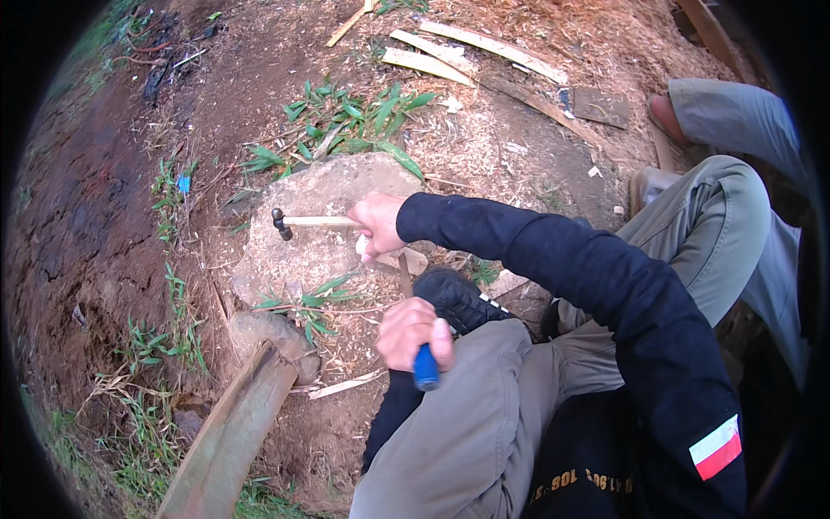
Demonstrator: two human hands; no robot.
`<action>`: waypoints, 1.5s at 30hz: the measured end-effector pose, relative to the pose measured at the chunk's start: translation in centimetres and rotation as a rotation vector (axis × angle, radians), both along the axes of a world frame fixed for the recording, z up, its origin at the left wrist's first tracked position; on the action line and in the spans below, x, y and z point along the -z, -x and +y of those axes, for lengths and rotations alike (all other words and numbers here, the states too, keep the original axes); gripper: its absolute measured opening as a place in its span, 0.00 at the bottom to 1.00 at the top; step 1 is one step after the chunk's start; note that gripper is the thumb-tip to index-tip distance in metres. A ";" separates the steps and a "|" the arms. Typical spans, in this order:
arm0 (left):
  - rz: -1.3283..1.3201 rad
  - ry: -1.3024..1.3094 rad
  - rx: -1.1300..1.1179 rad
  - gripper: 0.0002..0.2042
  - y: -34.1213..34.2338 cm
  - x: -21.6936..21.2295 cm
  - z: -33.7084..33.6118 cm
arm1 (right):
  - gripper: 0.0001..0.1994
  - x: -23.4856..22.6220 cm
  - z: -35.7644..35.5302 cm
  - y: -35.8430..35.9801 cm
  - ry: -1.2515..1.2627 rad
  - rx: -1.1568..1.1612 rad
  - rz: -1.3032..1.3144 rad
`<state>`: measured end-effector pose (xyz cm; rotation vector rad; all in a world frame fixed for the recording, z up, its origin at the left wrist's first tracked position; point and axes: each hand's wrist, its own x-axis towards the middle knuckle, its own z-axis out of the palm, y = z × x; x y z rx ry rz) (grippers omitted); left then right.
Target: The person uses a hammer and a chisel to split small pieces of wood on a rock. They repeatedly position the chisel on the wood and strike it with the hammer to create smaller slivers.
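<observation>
Between the two hands, a thin wooden stick (pixel 404 275), slanting from the right hand down to the left, lower end hidden in the fist. Left hand (pixel 413 333) clenched around a blue-handled tool (pixel 425 368), blue grip poking out below the fingers, working end out of sight. Right hand (pixel 378 225) closed on the pale wooden handle of a small hammer (pixel 303 222), dark head out to the left, handle lying level over a flat grey stone (pixel 324 229). Just under the right hand, a small pale wood chip (pixel 406 259) on the stone's edge. Beside the left hand, a black shoe (pixel 458 298) and a knee in khaki trousers. Beyond the stone, a clump of green leaves (pixel 346 121) and split bamboo strips (pixel 467 48) on sawdust-strewn soil. Below and left of the left hand, a weathered plank (pixel 229 437) leaning against a smaller rock (pixel 272 333).
</observation>
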<state>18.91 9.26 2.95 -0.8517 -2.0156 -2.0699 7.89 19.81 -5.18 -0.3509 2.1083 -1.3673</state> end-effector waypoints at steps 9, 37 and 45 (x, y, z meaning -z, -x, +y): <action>-0.577 -0.262 -0.440 0.17 9.1 -4.9 -2.7 | 0.28 0.3 -0.4 0.2 -0.080 0.128 -0.100; -0.227 -1.156 -0.005 0.15 12.1 -10.6 -6.3 | 0.10 -13.9 1.5 -0.6 1.080 1.152 -0.252; -0.418 -0.688 -0.175 0.14 10.3 -15.3 -9.6 | 0.13 -14.8 1.8 -0.5 1.216 1.131 -0.192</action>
